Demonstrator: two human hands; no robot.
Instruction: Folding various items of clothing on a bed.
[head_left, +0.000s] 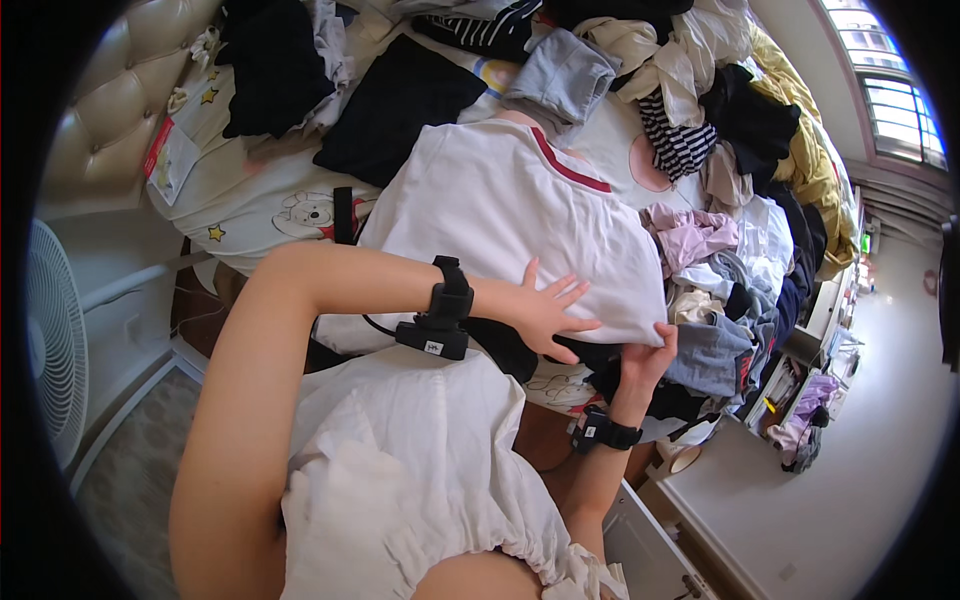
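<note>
A white top (480, 210) with dark red neckline trim lies spread on the bed before me, its neckline pointing away to the upper right. My left hand (551, 311) rests on its near part, palm down and fingers spread. At the near right corner of the fabric, my right hand (649, 360) pinches the edge between thumb and fingers. Both wrists wear black straps with small devices. Just beyond the top are a folded black garment (401, 109) and a folded grey garment (562, 79).
Piled clothes (712, 292) cover the bed's right side, with a striped garment (675, 139) and yellow cloth (802, 142) farther back. A white fan (56, 345) stands at left by the tufted headboard (127, 97). A plastic packet (171, 161) lies near the headboard. An open drawer (652, 544) is at lower right.
</note>
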